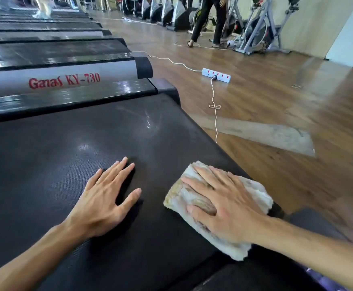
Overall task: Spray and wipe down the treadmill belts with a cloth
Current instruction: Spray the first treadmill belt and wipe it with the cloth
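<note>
A black treadmill belt (66, 156) fills the lower left of the head view, with a wet patch near its far right part. My right hand (219, 202) presses flat, fingers straight, on a folded off-white cloth (253, 189) lying near the belt's right edge. My left hand (106, 196) rests flat on the bare belt to the left of the cloth, fingers spread. No spray bottle is in sight.
A grey side rail marked "Ganas KY-730" (64, 80) borders the belt, with more treadmills behind it. On the wooden floor to the right lie a white power strip (216, 75) and its cord (214, 114). A person's legs (205, 22) and exercise bikes (261, 26) stand at the back.
</note>
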Tool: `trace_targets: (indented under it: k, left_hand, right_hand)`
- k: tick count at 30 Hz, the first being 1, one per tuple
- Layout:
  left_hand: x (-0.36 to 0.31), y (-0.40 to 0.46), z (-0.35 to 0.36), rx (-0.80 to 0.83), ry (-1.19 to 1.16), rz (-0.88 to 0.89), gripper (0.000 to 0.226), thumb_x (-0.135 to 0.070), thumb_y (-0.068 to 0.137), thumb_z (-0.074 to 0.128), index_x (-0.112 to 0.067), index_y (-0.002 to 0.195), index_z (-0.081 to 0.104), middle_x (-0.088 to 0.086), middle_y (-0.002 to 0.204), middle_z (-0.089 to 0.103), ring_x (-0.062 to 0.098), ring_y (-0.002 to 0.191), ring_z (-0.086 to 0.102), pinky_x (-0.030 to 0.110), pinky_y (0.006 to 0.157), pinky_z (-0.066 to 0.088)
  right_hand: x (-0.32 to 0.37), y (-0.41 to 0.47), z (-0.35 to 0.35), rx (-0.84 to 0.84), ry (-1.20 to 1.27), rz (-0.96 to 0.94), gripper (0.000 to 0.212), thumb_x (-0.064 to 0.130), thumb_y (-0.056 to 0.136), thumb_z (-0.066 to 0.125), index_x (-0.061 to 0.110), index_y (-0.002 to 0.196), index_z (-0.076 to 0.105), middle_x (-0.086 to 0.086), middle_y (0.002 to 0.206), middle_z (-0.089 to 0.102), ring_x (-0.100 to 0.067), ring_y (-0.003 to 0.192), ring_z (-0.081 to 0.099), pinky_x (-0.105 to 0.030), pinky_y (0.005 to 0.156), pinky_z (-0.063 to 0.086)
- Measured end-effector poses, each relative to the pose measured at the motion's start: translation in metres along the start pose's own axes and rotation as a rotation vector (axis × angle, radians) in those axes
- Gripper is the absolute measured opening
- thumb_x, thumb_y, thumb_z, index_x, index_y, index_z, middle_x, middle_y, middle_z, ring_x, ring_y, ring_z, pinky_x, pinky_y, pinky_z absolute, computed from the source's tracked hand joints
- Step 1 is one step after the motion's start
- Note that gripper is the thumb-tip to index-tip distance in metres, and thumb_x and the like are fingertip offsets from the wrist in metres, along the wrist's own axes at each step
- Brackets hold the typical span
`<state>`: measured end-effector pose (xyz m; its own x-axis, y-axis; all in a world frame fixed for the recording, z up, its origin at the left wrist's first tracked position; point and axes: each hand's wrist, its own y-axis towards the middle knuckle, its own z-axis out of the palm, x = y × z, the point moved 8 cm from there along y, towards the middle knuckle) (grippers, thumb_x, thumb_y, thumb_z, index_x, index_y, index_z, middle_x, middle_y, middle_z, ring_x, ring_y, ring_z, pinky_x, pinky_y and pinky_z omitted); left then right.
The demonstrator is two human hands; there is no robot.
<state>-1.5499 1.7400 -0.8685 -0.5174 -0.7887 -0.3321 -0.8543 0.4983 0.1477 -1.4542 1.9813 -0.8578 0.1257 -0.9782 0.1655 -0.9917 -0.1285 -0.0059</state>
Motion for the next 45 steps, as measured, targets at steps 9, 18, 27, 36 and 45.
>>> trace_targets:
  k: [9,18,27,36,45]
  left_hand:
    - [0.039,0.041,-0.009,-0.047,0.019,-0.147,0.103,-0.084,0.078,0.010,-0.026,0.162,0.021,-0.010,0.170,0.009,0.005,0.156,0.003,0.037,0.127,0.000]
    - [0.067,0.069,-0.016,-0.103,0.125,-0.231,0.105,-0.085,0.075,0.013,-0.025,0.162,0.018,-0.005,0.170,0.007,0.009,0.156,0.001,0.043,0.126,-0.001]
    - [0.096,0.079,-0.004,-0.034,0.194,-0.370,0.107,-0.080,0.073,-0.001,-0.024,0.163,0.008,-0.007,0.171,-0.004,0.007,0.156,-0.006,0.043,0.126,-0.003]
    - [0.096,0.079,-0.004,-0.037,0.204,-0.371,0.101,-0.074,0.076,-0.002,-0.023,0.163,0.004,-0.006,0.170,-0.007,0.007,0.155,-0.010,0.042,0.126,-0.004]
    - [0.097,0.081,-0.004,-0.033,0.214,-0.369,0.101,-0.074,0.076,-0.001,-0.023,0.163,0.005,-0.006,0.170,-0.006,0.007,0.156,-0.008,0.043,0.127,-0.001]
  right_hand:
    - [-0.039,0.152,-0.002,-0.133,0.002,0.309,0.062,0.064,0.087,0.022,0.045,0.144,0.039,0.008,0.159,0.032,-0.024,0.145,0.029,-0.049,0.118,0.023]
    - [0.023,0.132,0.003,-0.048,0.011,-0.090,0.059,0.060,0.094,0.039,0.048,0.152,0.032,0.014,0.167,0.016,-0.016,0.151,0.017,-0.043,0.122,0.015]
    - [0.003,0.268,0.001,-0.116,-0.027,0.092,0.056,0.056,0.092,0.030,0.043,0.143,0.047,0.005,0.152,0.042,-0.027,0.140,0.039,-0.053,0.114,0.030]
    - [-0.022,0.239,-0.001,-0.055,-0.020,-0.041,0.062,0.063,0.092,0.030,0.049,0.152,0.040,0.018,0.167,0.022,-0.012,0.153,0.023,-0.041,0.122,0.020]
    - [0.049,0.259,0.010,-0.038,0.030,-0.198,0.059,0.061,0.095,0.035,0.049,0.152,0.040,0.009,0.170,0.019,-0.017,0.155,0.016,-0.043,0.126,0.013]
